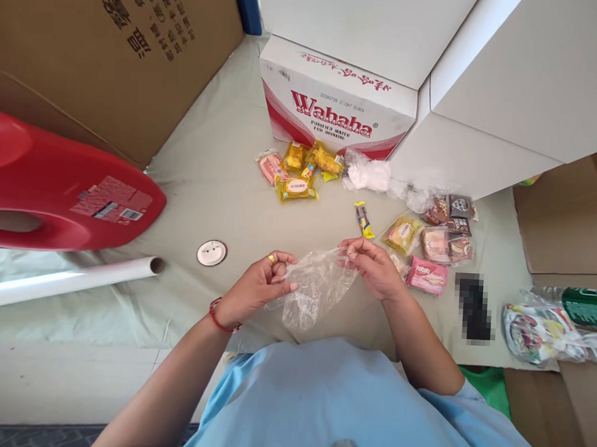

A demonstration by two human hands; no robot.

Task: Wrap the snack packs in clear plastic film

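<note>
A thin clear plastic bag (315, 288) is stretched between my two hands over the front of the table. My left hand (263, 280) pinches its left side, and a ring and a red bracelet show on that arm. At the upper right corner my right hand (374, 264) grips the bag between thumb and fingers. Just beyond the right hand lie a small yellow snack stick (363, 220), a yellow wrapped cake (402, 234) and a pink nabati packet (426, 275). No contents can be made out in the bag.
A white-and-red Wahaha carton (334, 112) stands at the back, with yellow snack packets (296, 187) and crumpled clear bags (374, 175) before it. Leftward are a red jug (55, 184), a white tube (75, 278) and a round badge (211, 252). A green bottle (587, 307) lies right.
</note>
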